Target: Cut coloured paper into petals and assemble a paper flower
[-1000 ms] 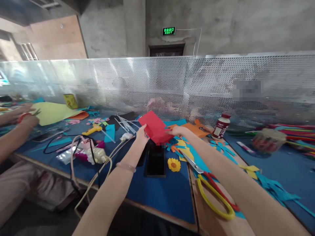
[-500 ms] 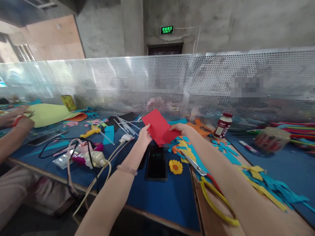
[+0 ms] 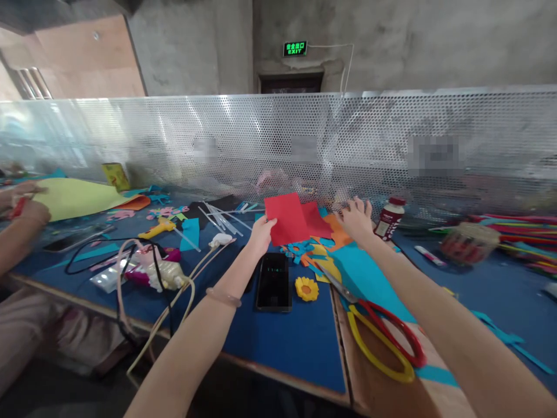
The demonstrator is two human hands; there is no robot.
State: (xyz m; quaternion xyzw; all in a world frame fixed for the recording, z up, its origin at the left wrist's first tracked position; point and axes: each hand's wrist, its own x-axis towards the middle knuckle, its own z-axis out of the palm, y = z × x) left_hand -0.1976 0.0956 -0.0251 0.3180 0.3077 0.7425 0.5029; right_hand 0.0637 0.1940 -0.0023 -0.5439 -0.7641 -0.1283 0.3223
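Note:
My left hand (image 3: 260, 233) pinches the lower left edge of a red paper sheet (image 3: 292, 218) and holds it up over the blue table top (image 3: 300, 337). My right hand (image 3: 357, 219) is off the sheet, fingers spread, above orange and teal paper scraps (image 3: 338, 233) at the back. A black phone (image 3: 273, 281) lies flat just under my left wrist. A yellow paper flower (image 3: 307, 288) sits to the right of the phone. Scissors with red and yellow handles (image 3: 378, 337) lie under my right forearm.
A perforated metal screen (image 3: 243, 145) runs along the table's far edge. A dark bottle with a white label (image 3: 389, 219) stands near my right hand. A glue gun (image 3: 157, 229), cables (image 3: 130, 255) and clear sticks lie to the left. Another person's arm (image 3: 20, 232) works at far left.
My right hand has let go of the red sheet and moved right and back, fingers now spread. My left hand keeps the sheet, which has tipped more upright.

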